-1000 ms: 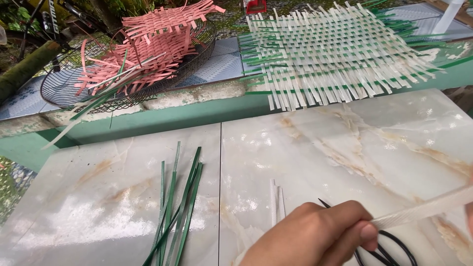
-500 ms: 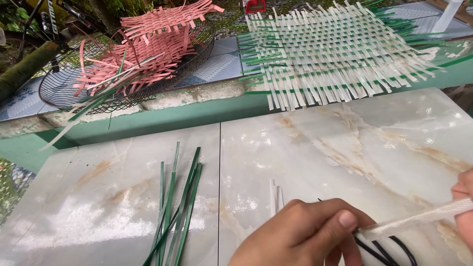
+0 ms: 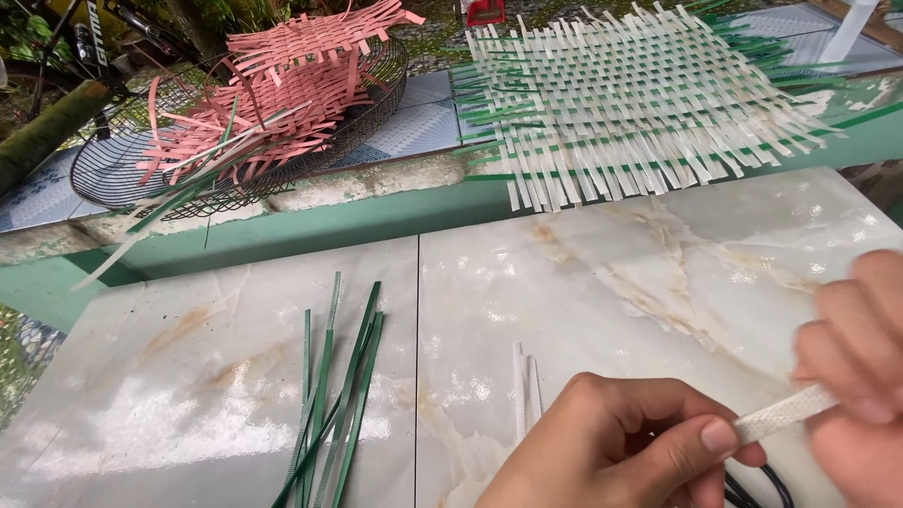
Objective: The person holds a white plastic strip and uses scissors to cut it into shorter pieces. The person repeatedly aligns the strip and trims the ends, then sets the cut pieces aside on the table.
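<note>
Head view: my left hand and right hand each pinch an end of a white strip held taut just above the marble table. I judge the work partly done: a white-and-green woven mat lies finished-looking on the ledge, while loose green strips and two short white strips wait unwoven. Black scissors sit mostly hidden under my left hand. My right hand is cut off by the frame and blurred.
</note>
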